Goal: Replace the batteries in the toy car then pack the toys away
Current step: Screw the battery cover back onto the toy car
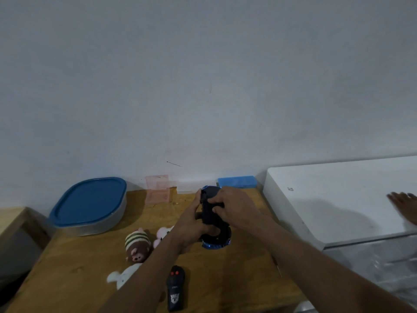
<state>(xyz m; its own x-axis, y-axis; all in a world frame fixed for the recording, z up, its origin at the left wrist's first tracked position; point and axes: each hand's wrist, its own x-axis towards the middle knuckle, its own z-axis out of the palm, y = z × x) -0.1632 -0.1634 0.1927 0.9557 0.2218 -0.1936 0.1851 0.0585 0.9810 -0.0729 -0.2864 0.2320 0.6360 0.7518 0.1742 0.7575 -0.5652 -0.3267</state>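
The blue toy car (222,239) is held upside down above the wooden table (237,267), its black underside facing me. My left hand (191,229) grips the car from the left side and below. My right hand (230,206) lies over the top of the underside, fingers curled onto it. A black remote control (175,288) with red buttons lies near the table's front edge. Three small plush toys sit to the left: a striped brown one (137,245), a pink one (163,233), and a white one (123,275).
A grey container with a blue lid (89,205) stands at the back left. A pink clear box (157,188), a clear box (186,188) and a blue box (237,181) line the wall. A white cabinet top (338,199) adjoins on the right, with another person's hand (404,204) on it.
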